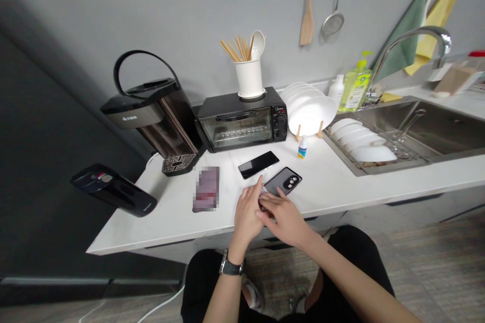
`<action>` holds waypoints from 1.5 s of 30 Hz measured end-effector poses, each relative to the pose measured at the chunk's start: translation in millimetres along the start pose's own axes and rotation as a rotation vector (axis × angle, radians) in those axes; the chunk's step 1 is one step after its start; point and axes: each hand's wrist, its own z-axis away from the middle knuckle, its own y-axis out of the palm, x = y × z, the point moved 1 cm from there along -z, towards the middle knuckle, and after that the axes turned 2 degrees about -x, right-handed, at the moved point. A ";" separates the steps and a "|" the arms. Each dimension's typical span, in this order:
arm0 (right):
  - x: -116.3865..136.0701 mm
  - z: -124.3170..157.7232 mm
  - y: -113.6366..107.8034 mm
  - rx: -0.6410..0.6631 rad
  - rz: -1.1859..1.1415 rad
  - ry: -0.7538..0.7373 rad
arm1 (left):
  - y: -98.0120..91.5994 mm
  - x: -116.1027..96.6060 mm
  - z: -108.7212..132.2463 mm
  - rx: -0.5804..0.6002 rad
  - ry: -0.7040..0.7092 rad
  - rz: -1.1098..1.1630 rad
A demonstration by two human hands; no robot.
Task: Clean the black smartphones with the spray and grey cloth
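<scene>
My left hand [248, 212] and my right hand [285, 218] meet near the front edge of the white counter [159, 212]. Together they pinch a small pale thing [263, 193] that I cannot make out. Just beyond my fingers lies a dark phone case [285, 180] with its camera cutout facing up. A black phone [258, 164] lies screen up behind it. To the left lies another phone-sized item [206, 188], blurred out. A watch sits on my left wrist.
At the back stand a black toaster oven [242, 120] with a white utensil holder [249, 76], a water boiler [151, 111] and a plate rack [308, 111]. A small dropper bottle [302, 147] stands near it. The sink [417, 128] holds bowls at right. A black appliance [113, 189] overhangs the left edge.
</scene>
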 end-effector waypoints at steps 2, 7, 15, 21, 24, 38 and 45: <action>2.4 12.4 -6.0 0.034 -0.060 -0.044 | 0.7 -0.1 1.0 0.009 -0.017 -0.010; -40.3 28.5 -24.3 -0.014 0.081 -0.020 | 2.1 -4.1 1.3 -0.022 -0.025 -0.030; -78.0 3.1 -19.8 -0.153 0.329 0.075 | 1.0 -5.4 -2.9 -0.033 0.006 -0.026; -30.9 -15.1 -0.3 -0.140 0.178 0.110 | 0.5 -1.7 -1.5 -0.028 0.018 0.019; -2.9 -2.8 2.3 -0.063 0.031 0.011 | 3.2 2.9 -1.0 0.000 0.004 -0.016; -75.0 17.3 -29.7 -0.145 0.328 0.094 | 0.5 -5.0 0.2 -0.015 0.026 -0.014; -54.2 -7.2 -4.0 -0.201 0.271 0.127 | -0.5 -4.4 -0.6 0.004 0.031 0.015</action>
